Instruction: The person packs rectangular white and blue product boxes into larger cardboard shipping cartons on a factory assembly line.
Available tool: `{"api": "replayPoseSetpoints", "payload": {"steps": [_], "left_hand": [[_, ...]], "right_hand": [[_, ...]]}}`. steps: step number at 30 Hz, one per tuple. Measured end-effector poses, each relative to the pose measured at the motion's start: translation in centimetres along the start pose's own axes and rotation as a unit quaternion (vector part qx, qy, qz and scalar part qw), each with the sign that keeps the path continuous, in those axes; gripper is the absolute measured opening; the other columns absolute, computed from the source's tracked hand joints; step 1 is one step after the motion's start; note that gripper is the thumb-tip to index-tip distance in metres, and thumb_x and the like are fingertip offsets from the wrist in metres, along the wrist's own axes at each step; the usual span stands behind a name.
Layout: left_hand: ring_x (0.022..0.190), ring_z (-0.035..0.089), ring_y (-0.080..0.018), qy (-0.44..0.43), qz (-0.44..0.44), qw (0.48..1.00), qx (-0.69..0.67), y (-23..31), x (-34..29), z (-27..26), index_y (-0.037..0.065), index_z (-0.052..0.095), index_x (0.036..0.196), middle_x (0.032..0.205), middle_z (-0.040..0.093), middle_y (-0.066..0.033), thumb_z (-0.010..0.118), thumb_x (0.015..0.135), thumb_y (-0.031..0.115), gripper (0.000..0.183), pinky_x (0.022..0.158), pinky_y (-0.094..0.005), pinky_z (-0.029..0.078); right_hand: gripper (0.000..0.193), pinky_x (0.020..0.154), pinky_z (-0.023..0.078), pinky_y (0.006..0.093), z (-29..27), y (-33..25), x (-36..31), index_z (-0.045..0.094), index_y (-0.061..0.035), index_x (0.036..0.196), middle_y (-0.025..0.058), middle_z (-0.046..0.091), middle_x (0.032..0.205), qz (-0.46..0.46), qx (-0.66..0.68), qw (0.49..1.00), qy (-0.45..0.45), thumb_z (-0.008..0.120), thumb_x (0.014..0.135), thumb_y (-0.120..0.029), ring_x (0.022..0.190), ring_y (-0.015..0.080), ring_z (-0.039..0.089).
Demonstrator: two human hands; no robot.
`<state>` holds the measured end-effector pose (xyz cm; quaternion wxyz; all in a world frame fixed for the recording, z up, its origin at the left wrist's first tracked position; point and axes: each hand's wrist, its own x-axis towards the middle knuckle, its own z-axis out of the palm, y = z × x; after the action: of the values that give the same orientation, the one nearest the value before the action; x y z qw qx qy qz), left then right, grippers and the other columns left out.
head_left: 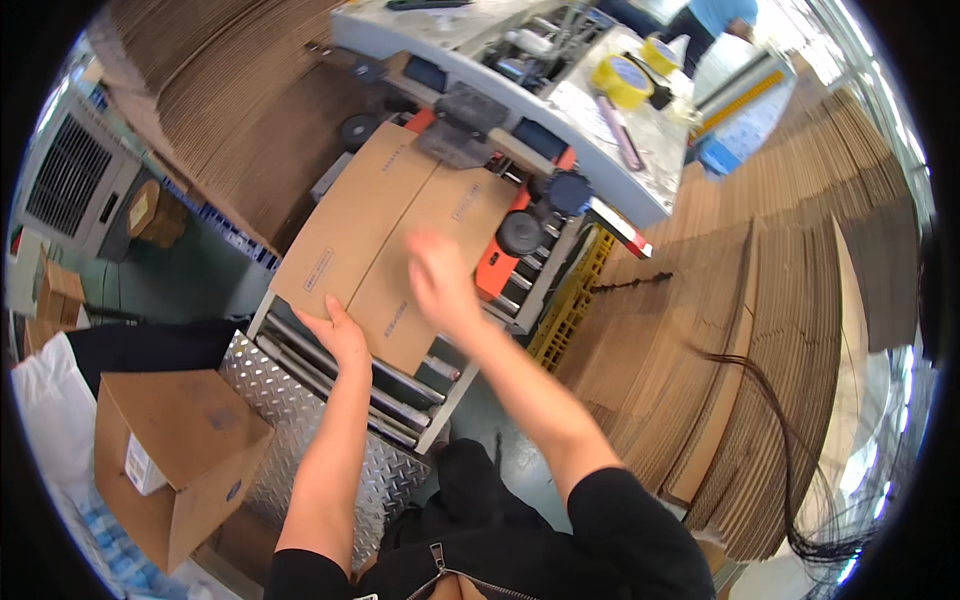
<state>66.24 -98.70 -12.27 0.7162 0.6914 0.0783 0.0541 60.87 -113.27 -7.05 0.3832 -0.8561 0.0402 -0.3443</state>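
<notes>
Stacks of flat cardboard (pixel 660 400) bank up on the right, and another pile (pixel 220 90) crowds the upper left, with a ridged metal plate (pixel 285 400) near the person's feet. Beyond, yellow tape rolls (pixel 622 82) lie on a pale bench, and a person in light blue (pixel 722 12) shows at the top edge. Between the piles, a brown carton (pixel 385 225) sits on metal rollers (pixel 405 411), straight ahead of the person.

Its long axis runs away from the body and leans to the right — near end toward the left hand (pixel 342 332), far end at the dark head (pixel 465 115) of the machine. Nearly all of the carton lies forward of the left hand, which is at the near end, its fingers spread and not clenched; whether any of them hook under the edge, I cannot tell. Over the right half of the top is the right hand (pixel 438 282), blurred and seemingly half curled. Whether it touches the cardboard is not clear, nor whether it holds anything small. Of the two, the left is nearer the end edge, the right nearer the middle.

The carton looks plain, flat-topped and clean-edged, with small dark print on its panels. One straight seam parts the top lengthwise — no tape is plain to see along it.
</notes>
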Motion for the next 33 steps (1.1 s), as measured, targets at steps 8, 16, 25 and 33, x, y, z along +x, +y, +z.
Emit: {"api": "replayPoseSetpoints", "payload": {"steps": [8, 16, 25, 33], "left_hand": [[0.136, 0.022, -0.0238, -0.298, -0.089, 0.950, 0.034, -1.7, 1.7, -1.5, 0.007, 0.014, 0.146, 0.150, 0.018, -0.0125, 0.040, 0.094, 0.048, 0.071, 0.110, -0.0356, 0.018], [0.092, 0.061, -0.0157, -0.628, -0.210, 0.731, 0.162, 1.9, -18.1, -17.2, 0.006, 0.051, 0.122, 0.102, 0.063, -0.0061, 0.054, 0.092, 0.032, 0.040, 0.075, -0.0265, 0.047], [0.093, 0.060, -0.0161, -0.580, -0.283, 0.753, -0.131, 17.4, -23.4, -20.8, -0.002, 0.053, 0.115, 0.107, 0.062, -0.0099, 0.054, 0.093, 0.020, 0.032, 0.080, -0.0316, 0.049], [0.089, 0.062, -0.0163, -0.364, 0.048, 0.930, -0.025, 25.8, -11.5, -50.8, -0.006, 0.054, 0.110, 0.101, 0.064, -0.0113, 0.048, 0.091, 0.008, 0.024, 0.075, -0.0288, 0.052]], "right_hand": [[0.015, 0.076, 0.048, 0.0402, -20.0, -18.9, -21.6, 0.061, -0.0055, 0.090, 0.0091, 0.061, 0.091, 0.016, -0.164, 0.975, -0.146, 0.062, 0.077, -0.011, 0.089, 0.0255, 0.058], [0.072, 0.087, 0.044, 0.0405, -44.9, -29.7, -24.8, 0.055, 0.0023, 0.111, 0.0183, 0.059, 0.109, 0.156, -0.666, 0.724, 0.094, 0.076, 0.060, -0.044, 0.102, 0.0321, 0.056], [0.063, 0.095, 0.039, 0.0448, -15.4, -41.4, -34.1, 0.054, -0.0062, 0.120, 0.0170, 0.049, 0.127, -0.025, -0.278, 0.944, -0.178, 0.070, 0.065, -0.031, 0.118, 0.0305, 0.048], [0.067, 0.099, 0.035, 0.0493, -9.5, -31.7, -32.6, 0.044, -0.0035, 0.128, 0.0226, 0.037, 0.139, 0.020, -0.118, 0.930, -0.346, 0.069, 0.073, -0.033, 0.127, 0.0370, 0.038]]}}
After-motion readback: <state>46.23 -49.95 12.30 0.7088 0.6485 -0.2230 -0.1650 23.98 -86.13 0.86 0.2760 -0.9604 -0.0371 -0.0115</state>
